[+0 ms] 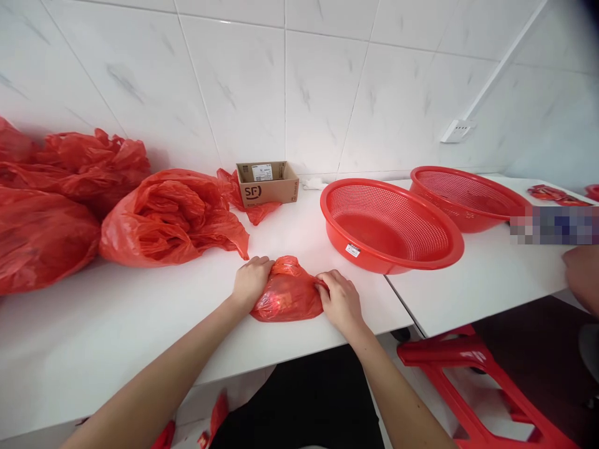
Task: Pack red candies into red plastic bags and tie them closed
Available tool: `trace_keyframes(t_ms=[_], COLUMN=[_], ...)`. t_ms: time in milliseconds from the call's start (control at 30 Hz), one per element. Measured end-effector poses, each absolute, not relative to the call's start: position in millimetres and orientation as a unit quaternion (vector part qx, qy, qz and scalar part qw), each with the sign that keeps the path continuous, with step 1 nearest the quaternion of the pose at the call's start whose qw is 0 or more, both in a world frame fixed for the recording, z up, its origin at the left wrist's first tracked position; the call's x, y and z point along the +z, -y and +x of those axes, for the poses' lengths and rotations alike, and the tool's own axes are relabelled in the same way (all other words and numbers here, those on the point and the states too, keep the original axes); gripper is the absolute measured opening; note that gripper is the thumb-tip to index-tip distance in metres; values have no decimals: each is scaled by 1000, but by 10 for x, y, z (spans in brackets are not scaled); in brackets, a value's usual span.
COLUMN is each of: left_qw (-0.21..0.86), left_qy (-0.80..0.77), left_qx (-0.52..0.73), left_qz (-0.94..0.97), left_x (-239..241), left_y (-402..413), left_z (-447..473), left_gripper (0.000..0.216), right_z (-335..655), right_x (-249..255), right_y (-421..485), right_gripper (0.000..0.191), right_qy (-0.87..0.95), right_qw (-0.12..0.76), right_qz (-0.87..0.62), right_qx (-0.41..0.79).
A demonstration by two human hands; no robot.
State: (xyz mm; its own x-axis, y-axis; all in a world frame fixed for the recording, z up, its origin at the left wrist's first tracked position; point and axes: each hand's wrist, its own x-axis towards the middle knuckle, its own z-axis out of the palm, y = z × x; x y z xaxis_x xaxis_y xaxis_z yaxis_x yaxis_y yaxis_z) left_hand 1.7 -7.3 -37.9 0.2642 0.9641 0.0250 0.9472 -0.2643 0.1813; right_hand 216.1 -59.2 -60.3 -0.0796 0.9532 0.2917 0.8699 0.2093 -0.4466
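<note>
A small red plastic bag (290, 298) with something bulky inside rests near the front edge of the white table (196, 324). My left hand (253, 280) grips its left side, fingertips on the gathered plastic. On the other side, my right hand (340, 299) pinches the bag's upper right edge between thumb and fingers. Through the thin plastic a brighter red patch shows, but I cannot make out the contents. Just beyond my right hand stands a red perforated plastic basin (374, 237) with a white label on its side.
Large red plastic bags (168, 218) crowd the left side. A cardboard box (271, 192) stands by the tiled wall. Behind the first basin is a second red basin (468, 193). A red stool (468, 368) is below right, near another person's arm (583, 277).
</note>
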Motion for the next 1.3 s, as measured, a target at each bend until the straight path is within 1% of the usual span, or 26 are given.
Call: trace_keyframes(t_ms=[167,333,433,600,667,733,833,967,1033,1133,1167,1200,1233,1300], left_qw=[92,134,156,191,205,219,250,281,251,172,151,134,122,107], left_qy=[-615,-653,-659,-653,-653,-656,-656,-617,-599,-555,-530,-502,-475,-439], left_qx=[97,132,150,172,182,195,219,263,302,350,335,294,230,94], left_qz=[777,734,720,712,706,695,677,687,698,735,764,802,840,887], left_x=[-411,-471,-494,-512,-516,-499,-389,-52,148,363,394,403,394,353], left_y=[53,-14,-35,-25,-10,7,24,71,155,357,425,483,526,565], left_z=[-7,-62,-93,-87,-62,-34,-16,-23,20,200,280,359,428,515], left_gripper=[19,28,28,31,31,31,32,37,42,57,60,59,55,37], right_z=[2159,2137,2127,2216,2282,2350,2454,2576,2600,2578,2563,2548,2538,2536], right_x=[-587,-552,-534,-511,-508,-502,-489,-494,-508,-511,-505,-497,-490,-492], right_y=[586,648,787,1101,1181,1214,1199,1142,1120,1093,1085,1077,1069,1053], right_gripper=[16,15,20,40,41,38,31,29,28,29,30,30,30,29], right_qy=[725,727,736,740,733,727,704,655,638,616,608,598,587,561], right_qw=[264,254,240,237,242,248,277,365,401,447,462,475,488,511], right_qz=[-630,-633,-627,-615,-617,-619,-620,-592,-569,-528,-512,-497,-487,-480], right_qx=[81,81,87,136,150,163,207,295,331,376,394,411,425,439])
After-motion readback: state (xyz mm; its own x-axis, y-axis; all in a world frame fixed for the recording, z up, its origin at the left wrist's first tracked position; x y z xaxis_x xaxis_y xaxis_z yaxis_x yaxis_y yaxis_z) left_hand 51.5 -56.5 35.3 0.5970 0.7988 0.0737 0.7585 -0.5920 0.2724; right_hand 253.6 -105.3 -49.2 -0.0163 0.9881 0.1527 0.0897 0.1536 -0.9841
